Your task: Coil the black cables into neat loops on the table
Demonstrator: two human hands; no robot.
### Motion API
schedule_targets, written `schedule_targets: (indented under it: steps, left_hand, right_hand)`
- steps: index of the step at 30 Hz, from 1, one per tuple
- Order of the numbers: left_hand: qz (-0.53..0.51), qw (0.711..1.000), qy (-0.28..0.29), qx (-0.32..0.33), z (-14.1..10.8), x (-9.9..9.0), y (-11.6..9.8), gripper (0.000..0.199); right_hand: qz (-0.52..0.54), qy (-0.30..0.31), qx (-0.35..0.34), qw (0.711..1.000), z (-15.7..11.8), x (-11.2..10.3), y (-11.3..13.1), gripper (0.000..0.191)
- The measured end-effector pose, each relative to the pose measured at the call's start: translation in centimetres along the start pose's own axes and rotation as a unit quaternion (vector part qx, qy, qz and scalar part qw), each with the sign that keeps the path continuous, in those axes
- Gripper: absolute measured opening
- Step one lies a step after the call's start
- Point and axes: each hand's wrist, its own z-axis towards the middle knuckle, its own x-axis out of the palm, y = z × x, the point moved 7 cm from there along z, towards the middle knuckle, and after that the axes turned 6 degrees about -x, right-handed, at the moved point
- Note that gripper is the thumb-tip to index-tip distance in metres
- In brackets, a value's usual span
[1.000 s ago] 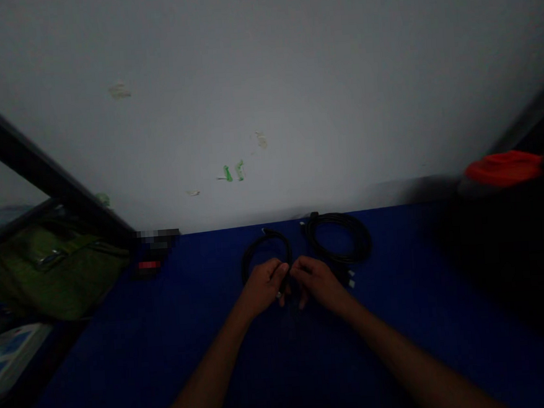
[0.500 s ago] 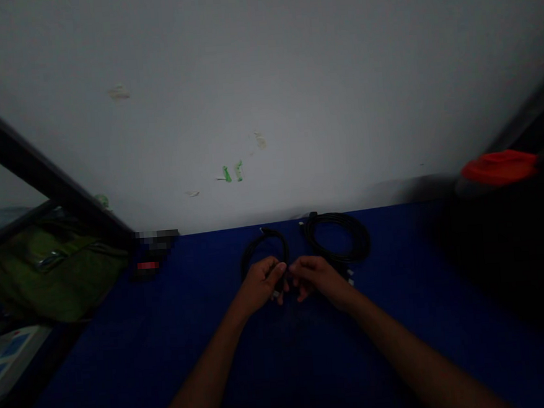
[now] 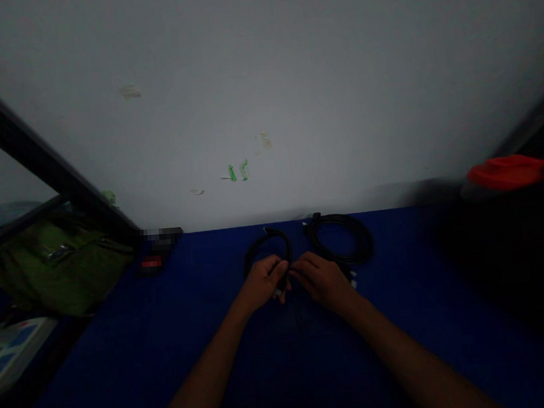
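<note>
A small coil of black cable lies at the centre of the frame on a blue tabletop, its lower loop running into the person's left hand, whose fingers curl nearly shut on it. The right hand sits just beside, its fingers bent narrowly toward the left, though the dark picture hides whether they grip anything. A larger coil of black cable lies just beyond, and a green bag sits at the left of the frame
</note>
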Motion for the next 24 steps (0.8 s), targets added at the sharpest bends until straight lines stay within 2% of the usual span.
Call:
schedule_targets:
  steps: [2, 3, 4, 5, 6, 8, 9, 10, 11, 12, 14, 15, 17, 19, 20, 22, 24]
  left_hand:
    - [0.006, 1.000, -0.004, -0.004, 0.0, 0.0, 0.1, 0.033]
    - [0.009, 1.000, -0.008, -0.008, 0.0, 0.1, 0.2, 0.033]
    - [0.014, 1.000, -0.012, -0.011, 0.1, 0.1, 0.3, 0.033]
    - [0.019, 1.000, -0.014, -0.014, 0.1, 0.1, 0.5, 0.034]
    - [0.024, 0.999, -0.015, -0.017, 0.1, 0.2, 0.6, 0.034]
    - [0.036, 0.999, -0.017, -0.019, 0.1, 0.2, 0.7, 0.034]
    - [0.039, 0.999, -0.019, -0.019, 0.1, 0.2, 0.7, 0.034]
    - [0.039, 0.999, -0.021, -0.019, 0.1, 0.2, 0.7, 0.035]
    - [0.037, 0.999, -0.024, -0.020, 0.1, 0.2, 0.7, 0.035]
    - [0.034, 0.999, -0.025, -0.021, 0.1, 0.1, 0.7, 0.035]
    - [0.025, 0.999, -0.022, -0.025, 0.1, 0.0, 0.6, 0.035]
    - [0.022, 0.999, -0.019, -0.025, 0.1, 0.0, 0.6, 0.035]
    - [0.017, 0.999, -0.014, -0.024, 0.1, 0.0, 0.5, 0.034]
    - [0.013, 1.000, -0.012, -0.023, 0.0, 0.0, 0.4, 0.033]
    - [0.011, 1.000, -0.012, -0.024, 0.0, 0.0, 0.4, 0.033]
    - [0.010, 1.000, -0.011, -0.023, 0.0, 0.0, 0.3, 0.034]
    - [0.014, 1.000, -0.013, -0.019, -0.1, 0.0, 0.1, 0.034]
  right_hand:
    - [0.103, -0.019, 0.070, 0.992, 0.0, 0.2, -0.6, 0.020]
    - [0.183, -0.023, 0.128, 0.974, -0.2, 0.6, -1.1, 0.020]
    - [0.278, -0.021, 0.197, 0.940, -0.5, 1.3, -1.8, 0.019]
    - [0.377, -0.013, 0.268, 0.887, -1.0, 2.3, -2.3, 0.018]
    - [0.469, 0.000, 0.330, 0.819, -1.5, 3.3, -2.5, 0.016]
    - [0.597, 0.020, 0.409, 0.690, -2.3, 4.9, -2.4, 0.013]
    - [0.632, 0.023, 0.427, 0.647, -2.5, 5.2, -2.2, 0.014]
    - [0.653, 0.025, 0.433, 0.621, -2.6, 5.4, -2.1, 0.015]
    - [0.663, 0.024, 0.430, 0.612, -2.5, 5.4, -2.1, 0.017]
    - [0.664, 0.022, 0.419, 0.619, -2.4, 5.3, -2.1, 0.018]
    - [0.641, 0.022, 0.382, 0.665, -2.0, 4.8, -2.3, 0.022]
    - [0.612, 0.022, 0.362, 0.703, -1.8, 4.4, -2.5, 0.023]
    - [0.507, 0.007, 0.312, 0.804, -1.3, 3.1, -3.1, 0.022]
    - [0.344, -0.023, 0.227, 0.911, -0.7, 1.1, -3.2, 0.016]
    - [0.258, -0.030, 0.170, 0.950, -0.4, 0.2, -2.9, 0.014]
    - [0.123, -0.015, 0.064, 0.990, 0.0, -0.7, -1.6, 0.016]
    - [0.044, 0.024, 0.001, 0.999, 0.1, -0.6, -0.7, 0.016]
